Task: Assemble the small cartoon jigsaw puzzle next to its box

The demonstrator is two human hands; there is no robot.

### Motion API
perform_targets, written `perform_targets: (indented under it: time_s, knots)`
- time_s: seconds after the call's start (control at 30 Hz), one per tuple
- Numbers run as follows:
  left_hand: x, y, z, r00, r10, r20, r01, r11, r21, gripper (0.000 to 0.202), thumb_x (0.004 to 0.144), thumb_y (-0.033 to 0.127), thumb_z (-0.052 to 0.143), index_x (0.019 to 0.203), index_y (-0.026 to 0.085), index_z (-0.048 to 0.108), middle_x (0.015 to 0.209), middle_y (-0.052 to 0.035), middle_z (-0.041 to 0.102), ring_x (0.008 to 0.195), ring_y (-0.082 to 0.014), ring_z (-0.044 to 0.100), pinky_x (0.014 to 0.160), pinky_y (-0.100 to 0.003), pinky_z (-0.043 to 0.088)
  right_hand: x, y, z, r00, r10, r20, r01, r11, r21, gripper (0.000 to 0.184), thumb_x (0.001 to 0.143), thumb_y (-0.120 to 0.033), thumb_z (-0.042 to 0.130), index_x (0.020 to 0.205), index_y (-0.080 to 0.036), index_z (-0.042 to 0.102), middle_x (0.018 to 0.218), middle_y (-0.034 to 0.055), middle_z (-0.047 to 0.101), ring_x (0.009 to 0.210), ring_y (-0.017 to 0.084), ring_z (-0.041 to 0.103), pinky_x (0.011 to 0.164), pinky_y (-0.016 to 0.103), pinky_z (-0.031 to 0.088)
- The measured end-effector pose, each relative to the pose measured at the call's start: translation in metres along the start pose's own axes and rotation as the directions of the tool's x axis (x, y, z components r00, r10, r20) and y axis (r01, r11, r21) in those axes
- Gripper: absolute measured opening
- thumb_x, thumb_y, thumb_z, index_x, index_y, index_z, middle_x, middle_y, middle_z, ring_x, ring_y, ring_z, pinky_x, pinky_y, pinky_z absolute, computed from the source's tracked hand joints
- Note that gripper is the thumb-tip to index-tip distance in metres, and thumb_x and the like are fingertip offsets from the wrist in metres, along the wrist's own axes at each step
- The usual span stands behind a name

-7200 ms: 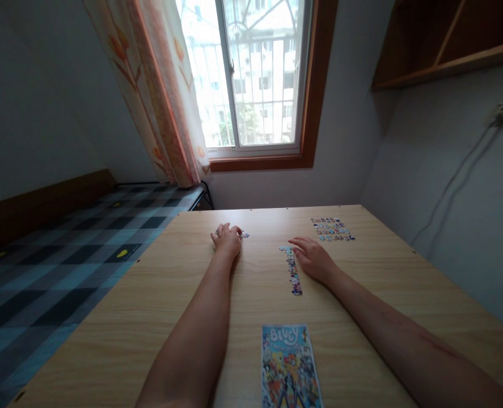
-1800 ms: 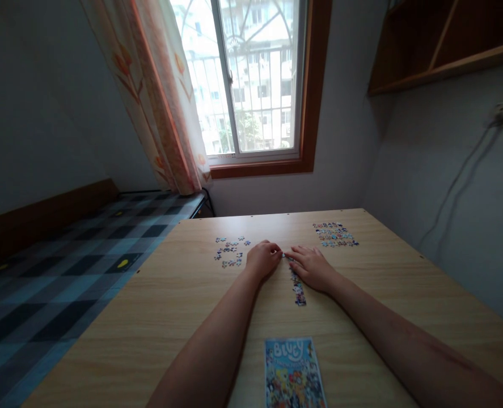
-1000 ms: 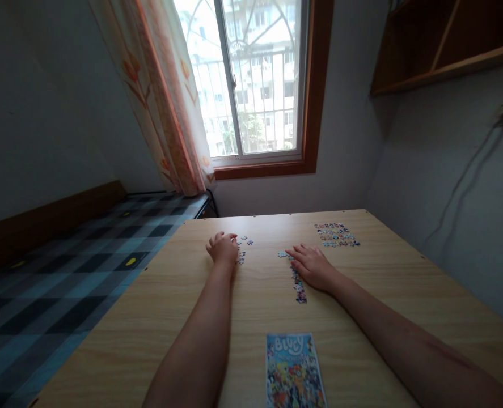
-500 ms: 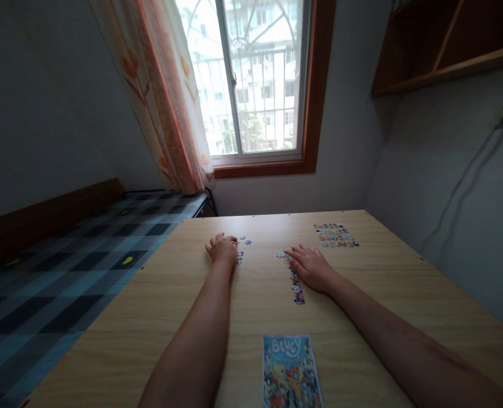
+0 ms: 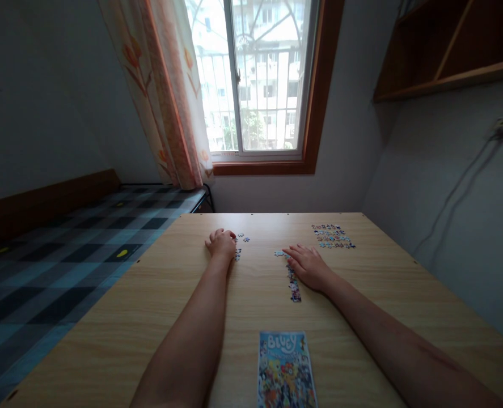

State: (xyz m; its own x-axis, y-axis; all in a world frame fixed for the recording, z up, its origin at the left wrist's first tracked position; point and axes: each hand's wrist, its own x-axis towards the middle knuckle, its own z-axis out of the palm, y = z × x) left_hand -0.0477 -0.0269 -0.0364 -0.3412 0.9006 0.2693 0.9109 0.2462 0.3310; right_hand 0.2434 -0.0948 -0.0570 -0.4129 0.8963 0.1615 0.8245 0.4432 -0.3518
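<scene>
Change: the left hand [image 5: 221,245] is back at the loose pieces [image 5: 237,254]; shortly before, it met the right hand [image 5: 308,265] at the far end of the strip [image 5: 293,282]. The right hand has kept its place.
Left hand: arm stretched forward, palm down, fingers curled over the loose pieces; whether it pinches one, I cannot tell.
Strip: a narrow row of joined pieces in the middle of the table [image 5: 149,317], running away from the person.
Right hand: open and flat, palm down, fingers touching the strip from its right side; it grasps nothing.
Edges: the bed [image 5: 64,249] is just beside the table's left edge; the card [image 5: 287,371] lies at the near edge between the forearms; the sorted pieces [image 5: 332,236] lie near the far right corner, apart from the right hand.
Room: plain wood runs between the hands and wide outside each forearm.
</scene>
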Motion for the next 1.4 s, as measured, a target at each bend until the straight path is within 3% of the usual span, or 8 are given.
perform_targets:
  time_s: [0.2, 0.43, 0.57, 0.73, 0.87, 0.93, 1.1, 1.4]
  knots:
    - [-0.004, 0.001, -0.004, 0.999, 0.034, -0.039, -0.035, 0.999, -0.017, 0.015, 0.084, 0.026, 0.065, 0.09, 0.031, 0.077, 0.131, -0.0058, 0.063, 0.128, -0.0339, 0.047, 0.114, -0.067, 0.019, -0.001, 0.0, 0.0, 1.0, -0.02, -0.022, 0.02, 1.0, 0.003, 0.048, 0.103, -0.04, 0.032, 0.146, -0.029, 0.052, 0.154, 0.0077, 0.048, 0.147, 0.031, 0.034, 0.117, 0.064, 0.021]
    - [-0.005, 0.006, -0.015, 0.999, 0.044, -0.022, -0.044, 0.999, -0.023, 0.015, 0.084, 0.026, 0.064, 0.087, 0.03, 0.078, 0.106, -0.0078, 0.075, 0.118, -0.0332, 0.057, 0.114, -0.066, 0.018, -0.001, 0.003, 0.001, 0.996, -0.043, -0.078, 0.044, 0.999, 0.011, 0.045, 0.103, -0.038, 0.036, 0.142, -0.029, 0.056, 0.153, 0.0079, 0.049, 0.146, 0.031, 0.036, 0.116, 0.062, 0.023]
    - [-0.002, 0.011, -0.029, 0.992, 0.119, -0.034, -0.123, 0.98, -0.159, 0.018, 0.088, 0.027, 0.06, 0.091, 0.026, 0.078, 0.101, -0.0074, 0.077, 0.108, -0.0292, 0.064, 0.11, -0.055, 0.032, 0.0, 0.004, 0.002, 0.993, -0.05, -0.104, 0.053, 0.998, 0.022, 0.043, 0.102, -0.036, 0.037, 0.139, -0.029, 0.059, 0.154, 0.0073, 0.048, 0.147, 0.03, 0.035, 0.117, 0.059, 0.022]
    - [0.0, 0.027, -0.04, 0.919, 0.367, 0.144, -0.279, 0.864, -0.418, 0.018, 0.083, 0.026, 0.066, 0.096, 0.022, 0.079, 0.095, -0.0036, 0.079, 0.087, -0.0184, 0.07, 0.083, -0.028, 0.051, 0.0, 0.003, 0.001, 0.996, -0.034, -0.086, 0.037, 0.999, 0.027, 0.043, 0.103, -0.037, 0.036, 0.139, -0.029, 0.059, 0.154, 0.0072, 0.048, 0.147, 0.029, 0.034, 0.118, 0.058, 0.023]
    - [-0.01, 0.048, -0.027, 0.794, 0.525, 0.307, -0.306, 0.781, -0.545, 0.023, 0.08, 0.025, 0.067, 0.098, 0.018, 0.08, 0.092, -0.0039, 0.079, 0.086, -0.0181, 0.07, 0.081, -0.027, 0.053, 0.0, 0.002, 0.0, 0.998, -0.012, -0.056, 0.013, 1.0, 0.016, 0.046, 0.104, -0.039, 0.033, 0.142, -0.03, 0.057, 0.155, 0.0076, 0.047, 0.147, 0.03, 0.033, 0.118, 0.06, 0.022]
    - [-0.018, 0.056, -0.017, 0.768, 0.545, 0.338, -0.301, 0.771, -0.561, 0.025, 0.08, 0.024, 0.066, 0.1, 0.017, 0.08, 0.094, -0.0049, 0.08, 0.087, -0.0185, 0.07, 0.082, -0.028, 0.053, 0.001, 0.001, 0.0, 0.999, -0.004, -0.033, 0.004, 1.0, 0.004, 0.047, 0.104, -0.041, 0.032, 0.144, -0.031, 0.054, 0.157, 0.0075, 0.044, 0.148, 0.03, 0.031, 0.118, 0.061, 0.02]
    - [-0.031, 0.062, 0.001, 0.759, 0.536, 0.37, -0.317, 0.8, -0.51, 0.025, 0.079, 0.022, 0.064, 0.096, 0.017, 0.081, 0.092, -0.0055, 0.08, 0.085, -0.0198, 0.071, 0.084, -0.029, 0.053, 0.001, -0.001, -0.002, 0.999, 0.0, 0.04, 0.001, 1.0, -0.021, 0.049, 0.105, -0.045, 0.03, 0.148, -0.033, 0.049, 0.16, 0.0087, 0.039, 0.151, 0.032, 0.025, 0.117, 0.064, 0.017]
    - [-0.036, 0.066, 0.0, 0.782, 0.522, 0.341, -0.384, 0.834, -0.395, 0.023, 0.083, 0.024, 0.064, 0.098, 0.021, 0.082, 0.097, -0.0054, 0.08, 0.09, -0.0199, 0.071, 0.087, -0.027, 0.051, 0.001, -0.005, -0.005, 0.996, 0.007, 0.085, -0.002, 0.998, -0.057, 0.049, 0.105, -0.047, 0.028, 0.149, -0.036, 0.048, 0.164, 0.0101, 0.031, 0.153, 0.032, 0.02, 0.117, 0.064, 0.014]
